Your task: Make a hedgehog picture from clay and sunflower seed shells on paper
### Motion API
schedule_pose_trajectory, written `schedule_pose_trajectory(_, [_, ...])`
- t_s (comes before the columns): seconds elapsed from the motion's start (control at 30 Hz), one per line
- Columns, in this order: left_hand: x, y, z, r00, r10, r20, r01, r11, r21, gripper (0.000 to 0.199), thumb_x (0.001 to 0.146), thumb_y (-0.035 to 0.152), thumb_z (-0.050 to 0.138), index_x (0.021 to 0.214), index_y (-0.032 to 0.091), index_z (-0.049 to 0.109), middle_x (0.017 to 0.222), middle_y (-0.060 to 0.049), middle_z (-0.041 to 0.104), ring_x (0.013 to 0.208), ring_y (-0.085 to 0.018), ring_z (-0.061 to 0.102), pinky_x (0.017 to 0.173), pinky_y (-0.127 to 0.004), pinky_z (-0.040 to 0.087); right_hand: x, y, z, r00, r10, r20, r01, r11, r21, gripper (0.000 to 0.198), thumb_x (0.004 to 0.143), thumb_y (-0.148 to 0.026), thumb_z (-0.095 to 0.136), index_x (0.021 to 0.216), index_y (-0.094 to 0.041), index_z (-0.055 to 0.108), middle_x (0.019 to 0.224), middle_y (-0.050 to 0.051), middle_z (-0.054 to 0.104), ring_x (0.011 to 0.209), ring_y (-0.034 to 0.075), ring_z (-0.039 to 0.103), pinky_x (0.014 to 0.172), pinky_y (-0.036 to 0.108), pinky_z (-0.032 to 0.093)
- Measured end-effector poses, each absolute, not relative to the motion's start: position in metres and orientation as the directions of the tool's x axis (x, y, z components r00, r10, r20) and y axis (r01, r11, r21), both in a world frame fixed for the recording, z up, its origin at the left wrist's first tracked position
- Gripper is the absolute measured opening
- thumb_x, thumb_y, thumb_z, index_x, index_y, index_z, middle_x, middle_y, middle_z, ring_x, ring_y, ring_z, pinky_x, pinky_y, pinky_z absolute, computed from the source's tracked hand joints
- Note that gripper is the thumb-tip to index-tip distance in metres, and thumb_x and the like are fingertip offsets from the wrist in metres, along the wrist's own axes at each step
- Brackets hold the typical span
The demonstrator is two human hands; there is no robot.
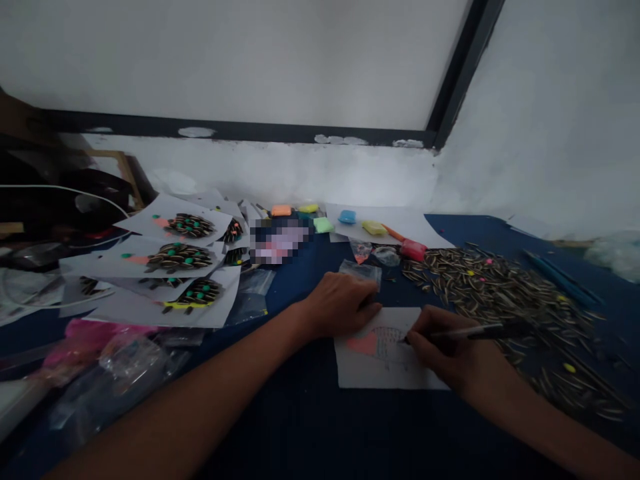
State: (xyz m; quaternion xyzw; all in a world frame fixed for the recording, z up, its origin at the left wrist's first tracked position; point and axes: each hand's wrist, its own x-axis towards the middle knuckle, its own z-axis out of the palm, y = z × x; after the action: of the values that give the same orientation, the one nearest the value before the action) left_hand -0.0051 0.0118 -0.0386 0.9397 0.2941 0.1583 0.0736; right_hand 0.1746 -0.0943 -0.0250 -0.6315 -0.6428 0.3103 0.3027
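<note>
A small white sheet of paper [360,377] lies on the dark blue tabletop, bearing a salmon-pink patch and an oval drawing filled with short dark marks. Curled fingers of my left hand [343,303] press on its upper left edge; their undersides are hidden. My right hand [450,357] is closed around a pen [467,331], whose tip is at the right side of the drawing. The pen's back end points right, over a spread of striped sunflower seeds [490,283].
On the left lie sheets with seed pictures [187,227], above crumpled plastic bags [120,373]. Coloured clay packs [373,228] and a red pack [413,250] sit toward the back wall. A blue long object [563,277] lies beyond the seeds. Blurred squares cover one item.
</note>
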Motion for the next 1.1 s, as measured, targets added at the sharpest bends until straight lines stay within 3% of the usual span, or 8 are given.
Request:
schedule_pose_trajectory(0.63, [-0.005, 0.011, -0.038, 0.782, 0.573, 0.245, 0.525, -0.817, 0.237, 0.020, 0.087, 0.035, 0.048, 0.077, 0.019, 0.054, 0.076, -0.002, 0.064, 0.069, -0.017, 0.058, 0.061, -0.028, 0.037, 0.173, -0.095, -0.022, -0.015, 1.000, 0.001, 0.606, 0.010, -0.796, 0.022, 0.077, -0.038, 0.055, 0.062, -0.022, 0.049, 0.055, -0.002, 0.048, 0.050, 0.013, 0.044, 0.044, 0.025, 0.034])
schedule_pose_trajectory(0.83, [-0.006, 0.011, -0.036, 0.784, 0.578, 0.228, 0.535, -0.814, 0.224, 0.020, 0.087, 0.035, 0.048, 0.078, 0.019, 0.055, 0.077, -0.002, 0.064, 0.070, -0.017, 0.058, 0.062, -0.027, 0.039, 0.177, -0.092, -0.020, 0.032, 0.997, -0.069, 0.579, -0.075, -0.812, 0.024, 0.073, -0.042, 0.055, 0.061, -0.023, 0.047, 0.045, -0.006, 0.039, 0.039, 0.010, 0.038, 0.036, 0.022, 0.028])
schedule_pose_trajectory(1.1, [-0.005, 0.012, -0.038, 0.784, 0.567, 0.253, 0.525, -0.823, 0.218, 0.020, 0.087, 0.035, 0.048, 0.076, 0.019, 0.054, 0.075, -0.001, 0.064, 0.068, -0.016, 0.057, 0.058, -0.027, 0.035, 0.177, -0.096, -0.015, 0.073, 0.992, -0.108, 0.515, -0.130, -0.847, 0.027, 0.070, -0.046, 0.055, 0.060, -0.024, 0.045, 0.045, -0.006, 0.042, 0.038, 0.011, 0.042, 0.037, 0.023, 0.032])
